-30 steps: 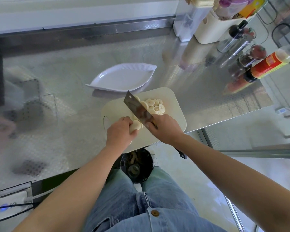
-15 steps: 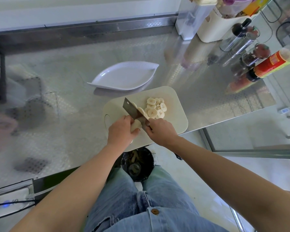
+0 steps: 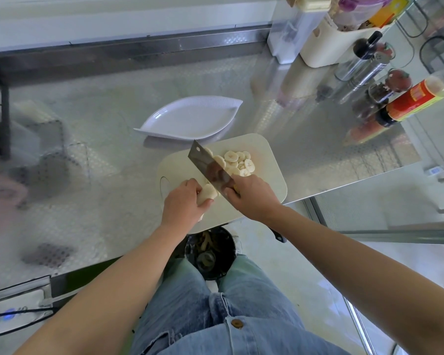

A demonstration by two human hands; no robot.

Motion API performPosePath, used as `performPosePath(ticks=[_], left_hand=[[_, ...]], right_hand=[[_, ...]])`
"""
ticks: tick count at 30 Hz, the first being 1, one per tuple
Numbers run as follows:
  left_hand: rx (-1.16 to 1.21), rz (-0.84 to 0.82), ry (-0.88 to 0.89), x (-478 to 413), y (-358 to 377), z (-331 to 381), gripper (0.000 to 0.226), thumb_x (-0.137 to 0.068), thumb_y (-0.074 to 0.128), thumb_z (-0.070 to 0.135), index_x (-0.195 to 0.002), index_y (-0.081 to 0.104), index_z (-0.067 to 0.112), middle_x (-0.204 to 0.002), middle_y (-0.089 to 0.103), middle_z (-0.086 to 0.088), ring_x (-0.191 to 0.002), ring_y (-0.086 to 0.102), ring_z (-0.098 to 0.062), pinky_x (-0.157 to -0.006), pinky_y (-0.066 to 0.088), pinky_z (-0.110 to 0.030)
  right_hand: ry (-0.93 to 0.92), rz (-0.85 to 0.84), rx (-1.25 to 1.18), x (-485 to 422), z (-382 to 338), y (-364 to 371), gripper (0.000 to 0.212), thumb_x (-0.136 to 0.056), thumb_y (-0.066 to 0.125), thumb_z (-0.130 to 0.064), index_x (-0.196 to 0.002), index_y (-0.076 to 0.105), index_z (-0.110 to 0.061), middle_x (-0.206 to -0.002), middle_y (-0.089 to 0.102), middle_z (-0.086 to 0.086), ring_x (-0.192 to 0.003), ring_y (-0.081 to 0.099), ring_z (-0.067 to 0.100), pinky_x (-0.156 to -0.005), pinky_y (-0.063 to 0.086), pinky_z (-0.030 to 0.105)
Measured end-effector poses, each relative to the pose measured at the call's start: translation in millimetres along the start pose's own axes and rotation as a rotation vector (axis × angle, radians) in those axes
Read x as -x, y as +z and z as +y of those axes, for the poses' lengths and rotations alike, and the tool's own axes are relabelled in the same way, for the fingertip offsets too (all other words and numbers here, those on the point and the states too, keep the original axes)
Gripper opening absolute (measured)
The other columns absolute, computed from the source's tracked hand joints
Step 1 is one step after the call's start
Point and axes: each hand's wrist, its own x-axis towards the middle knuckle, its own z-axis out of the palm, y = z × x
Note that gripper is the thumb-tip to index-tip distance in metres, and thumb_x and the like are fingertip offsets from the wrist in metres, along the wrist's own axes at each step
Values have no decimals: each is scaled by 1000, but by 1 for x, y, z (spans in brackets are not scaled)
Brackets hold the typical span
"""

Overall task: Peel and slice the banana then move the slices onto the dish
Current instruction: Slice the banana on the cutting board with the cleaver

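Where the cleaver (image 3: 208, 163) crosses the cutting board (image 3: 269, 175), its broad blade hides part of the cut pile and the spot where edge meets fruit. From here I cannot tell whether the steel is touching the banana (image 3: 207, 194) or poised just above it. The right hand (image 3: 251, 194) is wrapped tightly round the handle close to the blade. Nearly all the handle is buried under palm and wrist, with only a dark butt end poking out below the forearm. The left hand (image 3: 183, 201) curls over the peeled banana and pins it to the near left part of the board. Its fingers cover most of the fruit, so only a pale, rounded stub shows beside the blade.

The blade is a flat grey rectangle, tilted, with a small hole near its far corner. The slices (image 3: 237, 161) are creamy coins with darker centres, lying in an overlapping heap on the far right of the board, just beyond the right hand. The board is smooth and off-white, with rounded corners. Just past its far edge sits the dish (image 3: 190, 121), glossy white and leaf-shaped, with pointed ends and a ribbed rim. Everything rests on a steel table (image 3: 100, 124) embossed with fine dimples. At its far right a red-labelled bottle (image 3: 415, 97) is cut off by the edge of view.
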Motion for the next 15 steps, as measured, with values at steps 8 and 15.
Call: performPosePath(ticks=[8, 15], left_hand=[[11, -15, -1, -2, 2, -1, 35, -80, 69, 43, -94, 58, 13, -92, 61, -2, -77, 57, -21, -66, 42, -30], [48, -20, -21, -1, 2, 2, 35, -81, 70, 41, -98, 60, 12, -97, 61, -2, -82, 57, -22, -71, 43, -30]], right_hand=[[-4, -32, -4, 0, 3, 8, 32, -92, 39, -32, -100, 64, -14, -82, 66, 6, -72, 59, 27, -64, 52, 37], [13, -74, -2, 2, -3, 16, 27, -96, 42, -30, -99, 59, -10, -73, 52, 4, -67, 49, 26, -58, 34, 31]])
